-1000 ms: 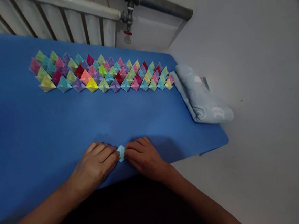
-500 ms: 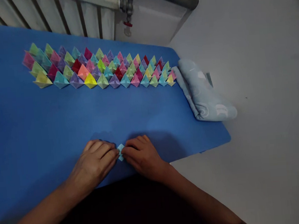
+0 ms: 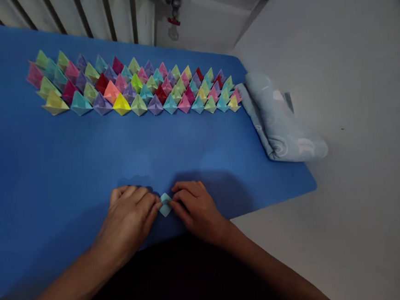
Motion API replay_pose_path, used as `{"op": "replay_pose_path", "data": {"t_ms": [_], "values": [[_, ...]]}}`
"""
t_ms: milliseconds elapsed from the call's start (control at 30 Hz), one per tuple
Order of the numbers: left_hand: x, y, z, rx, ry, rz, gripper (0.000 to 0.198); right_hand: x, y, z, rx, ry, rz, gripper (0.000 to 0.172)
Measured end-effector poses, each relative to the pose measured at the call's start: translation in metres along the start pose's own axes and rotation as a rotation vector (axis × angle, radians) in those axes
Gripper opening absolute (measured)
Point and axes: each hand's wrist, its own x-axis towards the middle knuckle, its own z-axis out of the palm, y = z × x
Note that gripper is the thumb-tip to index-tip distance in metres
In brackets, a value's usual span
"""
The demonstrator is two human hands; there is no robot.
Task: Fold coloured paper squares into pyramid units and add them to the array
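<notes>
A small pale blue folded paper (image 3: 165, 205) lies between my two hands near the front edge of the blue table. My left hand (image 3: 132, 215) pinches its left corner with thumb and forefinger. On the other side, the fingertips of my right hand (image 3: 198, 210) are closed on the right corner. The paper's middle shows as a diamond shape. Farther back, several rows of folded paper boats (image 3: 121, 104) in yellow, green, pink, purple, red and blue stand close together.
The blue table (image 3: 110, 148) spans the view. At its right end lies a folded light blue cloth (image 3: 281, 125), partly over the edge. A white radiator (image 3: 120, 15) and a pipe valve with a red handle (image 3: 173, 21) are behind the table.
The whole view has shifted slightly. My fingertips are a little farther apart, and more of the pale blue paper's middle shows between them.
</notes>
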Motion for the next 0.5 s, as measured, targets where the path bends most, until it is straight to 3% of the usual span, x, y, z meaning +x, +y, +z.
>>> {"op": "replay_pose_path", "data": {"t_ms": [500], "values": [[0.017,0.009,-0.008,0.053,-0.177,-0.265,0.021,0.012,-0.01,-0.003,0.069,-0.097,0.201,0.014]]}}
